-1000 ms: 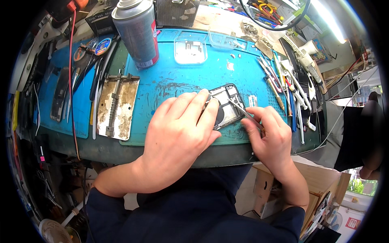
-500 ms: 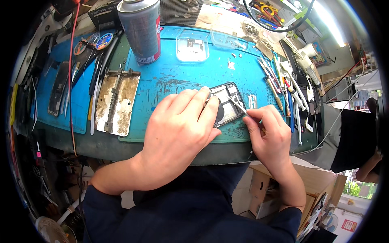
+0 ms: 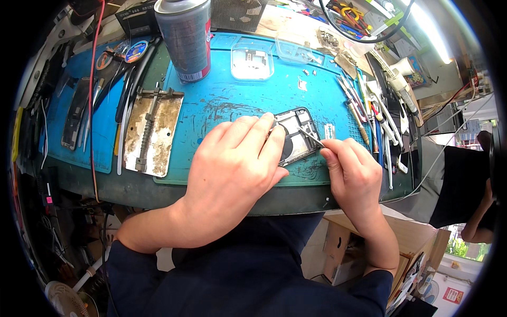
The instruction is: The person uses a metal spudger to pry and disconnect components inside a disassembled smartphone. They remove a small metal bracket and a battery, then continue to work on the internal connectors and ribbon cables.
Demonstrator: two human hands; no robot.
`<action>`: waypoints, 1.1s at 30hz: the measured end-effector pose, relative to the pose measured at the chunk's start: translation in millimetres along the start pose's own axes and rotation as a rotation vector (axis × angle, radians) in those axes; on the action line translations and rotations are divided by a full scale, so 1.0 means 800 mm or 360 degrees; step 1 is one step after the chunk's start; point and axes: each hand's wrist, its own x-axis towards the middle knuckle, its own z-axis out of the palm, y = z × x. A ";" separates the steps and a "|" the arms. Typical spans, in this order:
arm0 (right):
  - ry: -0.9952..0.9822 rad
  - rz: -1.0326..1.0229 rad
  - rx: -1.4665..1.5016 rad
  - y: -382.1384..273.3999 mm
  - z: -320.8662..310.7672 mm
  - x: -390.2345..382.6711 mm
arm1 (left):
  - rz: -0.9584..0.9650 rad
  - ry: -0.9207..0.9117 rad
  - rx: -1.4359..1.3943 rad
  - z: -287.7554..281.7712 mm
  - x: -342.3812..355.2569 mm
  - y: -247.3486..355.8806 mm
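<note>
An opened phone housing (image 3: 297, 143), with a dark rim and a round black pad inside, lies tilted on the blue work mat (image 3: 224, 100). Over its left part my left hand (image 3: 232, 158) is closed, fingers at the far side and thumb by the near edge, covering that end. Between the thumb and forefinger of my right hand (image 3: 356, 171) is a thin metal pick-like tool (image 3: 311, 136). Its tip reaches into the upper inside of the housing; whether it touches the surface I cannot tell.
A spray can (image 3: 183, 39) stands at the back left, near a metal clamp fixture (image 3: 153, 132). Clear plastic boxes (image 3: 252, 61) sit at the back. Tweezers and screwdrivers (image 3: 364, 111) crowd the right side, beside a small metal blade (image 3: 329, 131). Another person's arm (image 3: 478, 214) shows far right.
My right hand has shifted very slightly to the right, the tool still reaching into the housing. My left hand and the housing stay in place.
</note>
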 end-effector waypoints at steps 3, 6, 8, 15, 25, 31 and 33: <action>-0.0032 0.0118 0.0173 -0.006 0.005 -0.004 | 0.0000 0.0000 0.0003 0.000 -0.001 0.000; 0.0031 0.0151 0.0167 -0.003 0.010 -0.006 | 0.0002 -0.0001 0.0011 0.000 -0.001 0.000; 0.0073 0.0043 0.0056 0.003 0.009 -0.005 | 0.0002 -0.0005 0.0019 -0.001 0.000 0.001; 0.0000 0.0013 0.0000 -0.011 0.001 0.002 | -0.0003 -0.0001 0.0011 0.000 -0.001 0.000; -0.0044 -0.0069 -0.0096 -0.009 -0.002 0.003 | 0.0000 -0.0001 0.0023 -0.001 0.000 0.001; -0.0067 -0.0019 0.0140 -0.001 -0.005 0.000 | 0.0002 -0.0003 0.0033 -0.001 0.000 0.001; -0.0031 -0.0144 -0.0032 0.002 -0.004 0.002 | 0.0003 -0.0001 0.0034 -0.001 0.000 0.001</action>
